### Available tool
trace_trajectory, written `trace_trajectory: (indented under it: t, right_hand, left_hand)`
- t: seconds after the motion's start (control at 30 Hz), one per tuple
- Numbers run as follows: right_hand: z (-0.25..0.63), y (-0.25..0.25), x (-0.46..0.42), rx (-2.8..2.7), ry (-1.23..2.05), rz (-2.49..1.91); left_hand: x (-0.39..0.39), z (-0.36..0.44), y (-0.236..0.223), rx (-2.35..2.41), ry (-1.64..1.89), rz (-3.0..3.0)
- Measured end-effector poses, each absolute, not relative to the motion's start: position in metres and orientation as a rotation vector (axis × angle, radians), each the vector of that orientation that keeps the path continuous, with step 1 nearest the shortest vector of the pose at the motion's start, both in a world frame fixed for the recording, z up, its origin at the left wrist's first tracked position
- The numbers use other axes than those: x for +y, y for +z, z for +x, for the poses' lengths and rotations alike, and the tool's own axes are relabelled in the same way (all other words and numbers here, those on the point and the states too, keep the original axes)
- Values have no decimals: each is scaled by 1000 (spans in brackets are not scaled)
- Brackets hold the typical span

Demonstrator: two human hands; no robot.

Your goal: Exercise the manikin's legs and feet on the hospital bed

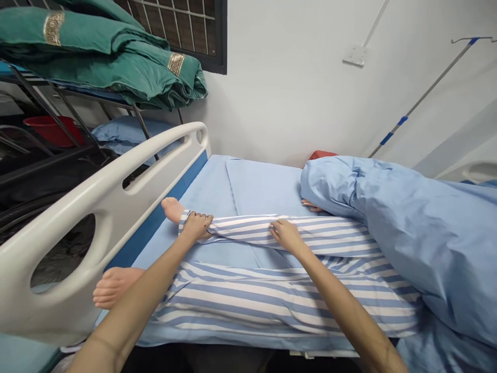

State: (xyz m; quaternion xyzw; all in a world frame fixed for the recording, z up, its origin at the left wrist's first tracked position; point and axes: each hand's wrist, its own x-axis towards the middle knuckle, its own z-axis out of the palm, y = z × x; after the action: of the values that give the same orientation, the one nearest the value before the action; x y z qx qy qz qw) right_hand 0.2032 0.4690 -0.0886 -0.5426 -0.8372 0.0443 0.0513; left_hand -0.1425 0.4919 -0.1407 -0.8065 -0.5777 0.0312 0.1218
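A figure in blue-and-white striped trousers lies on the bed, its far foot point(172, 209) and near foot point(115, 286) bare. My left hand point(198, 226) is wrapped round the far striped trouser leg point(240, 228) just above the ankle. At the knee of that same leg, my right hand point(286, 234) has its fingers curled over the cloth. Closer to me lies the near trouser leg point(240, 305), passing beneath my forearms. A blue quilt point(423, 223) covers the upper body, and fingers of the lying figure's hand point(311, 206) show at its edge.
A pale bed end board point(155, 150) rises at the left. Behind it, folded green bedding point(116, 57) lies on a metal-framed rack, with a red basin point(54, 128) below. A drip pole point(427, 90) leans across the white wall at the right. Light blue sheet point(260, 181) covers the mattress.
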Motion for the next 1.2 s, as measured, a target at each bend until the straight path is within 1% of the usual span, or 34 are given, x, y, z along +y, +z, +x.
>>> trace_trajectory:
  t: [0.03, 0.1, 0.3, 0.5, 0.73, 0.9, 1.03, 1.1, 1.2]
  right_hand:
    - [195, -90, 476, -2501, 21, -1633]
    - [183, -97, 488, -2449, -44, -1631]
    - [169, -121, 505, -2277, -16, -1646]
    - [163, -115, 501, -2354, 12, -1516]
    - [163, -115, 492, -2388, 1, -1532]
    - [178, -105, 468, -2321, -60, -1499]
    - [208, -96, 429, -2323, 4, -1484]
    - [226, -96, 404, -2292, 40, -1481]
    - [247, -102, 364, -2205, 81, -1488]
  left_hand:
    - [492, -142, -140, -1693, 88, -2356]
    - [491, -141, -139, -1707, 84, -2367]
    - [491, -141, -138, -1740, 40, -2407]
    - [491, -146, -136, -1750, 45, -2434]
    - [491, -148, -133, -1716, 107, -2440]
    - [488, -146, -130, -1721, 141, -2420]
    - [484, -143, -123, -1723, 157, -2447]
    - [476, -137, -118, -1708, 66, -2463]
    - [448, -122, -111, -1716, -204, -2488]
